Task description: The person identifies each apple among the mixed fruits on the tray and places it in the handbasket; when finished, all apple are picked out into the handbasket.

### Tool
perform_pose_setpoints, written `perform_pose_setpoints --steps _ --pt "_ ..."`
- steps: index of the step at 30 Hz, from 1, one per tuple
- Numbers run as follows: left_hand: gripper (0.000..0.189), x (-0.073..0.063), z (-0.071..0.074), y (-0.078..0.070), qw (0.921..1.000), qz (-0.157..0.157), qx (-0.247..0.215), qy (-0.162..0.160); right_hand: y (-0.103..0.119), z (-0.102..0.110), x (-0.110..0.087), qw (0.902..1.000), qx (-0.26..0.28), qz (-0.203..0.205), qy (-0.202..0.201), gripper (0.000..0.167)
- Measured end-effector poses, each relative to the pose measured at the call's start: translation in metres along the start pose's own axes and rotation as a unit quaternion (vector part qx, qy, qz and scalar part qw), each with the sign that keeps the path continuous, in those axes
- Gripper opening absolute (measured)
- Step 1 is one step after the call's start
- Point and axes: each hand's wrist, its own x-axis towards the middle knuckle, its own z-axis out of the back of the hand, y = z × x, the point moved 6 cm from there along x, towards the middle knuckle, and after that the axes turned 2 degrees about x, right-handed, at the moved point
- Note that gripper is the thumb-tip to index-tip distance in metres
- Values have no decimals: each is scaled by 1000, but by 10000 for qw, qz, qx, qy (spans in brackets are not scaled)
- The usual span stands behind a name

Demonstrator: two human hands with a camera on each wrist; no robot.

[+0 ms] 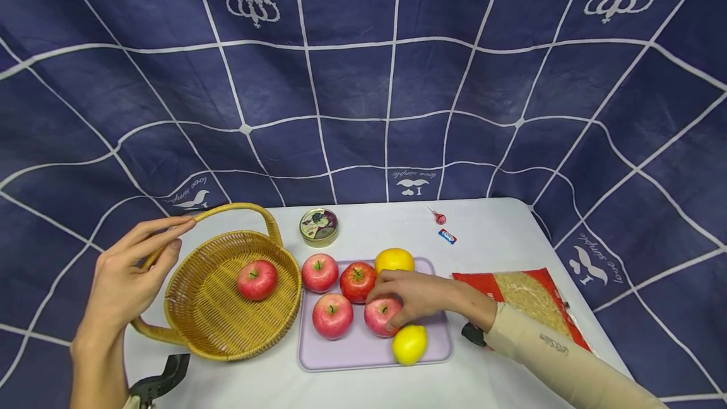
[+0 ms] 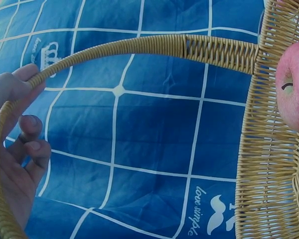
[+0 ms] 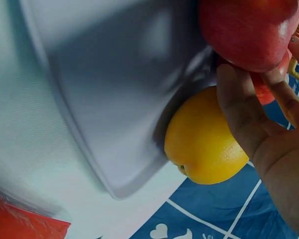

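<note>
Pale sleeve [image 1: 556, 352] is ending at the right hand [image 1: 423, 292], which is curling round an apple [image 1: 376, 315] on the tray [image 1: 341, 356], while the left hand [image 1: 122, 279] is pinching the basket [image 1: 227, 327] handle [image 1: 238, 206], and the nearby lemon [image 1: 410, 344] may be rolling if the lift brushes it.

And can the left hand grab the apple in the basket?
Probably yes: the left hand would likely have to let go of the handle first, but the basket is open on top and nothing covers the apple.
</note>
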Motion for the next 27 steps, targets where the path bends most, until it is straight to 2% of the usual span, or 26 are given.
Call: perform_pose_setpoints --steps 6,16,27 --pt "34 -3 -1 9 9999 89 120 51 -2 -4 -1 9999 61 -82 130 54" --pt "35 2 1 -7 9999 116 -83 32 0 -8 1 9995 151 -143 241 54" --pt "34 2 1 -7 9999 77 -108 12 0 -12 3 9996 89 -36 274 63"
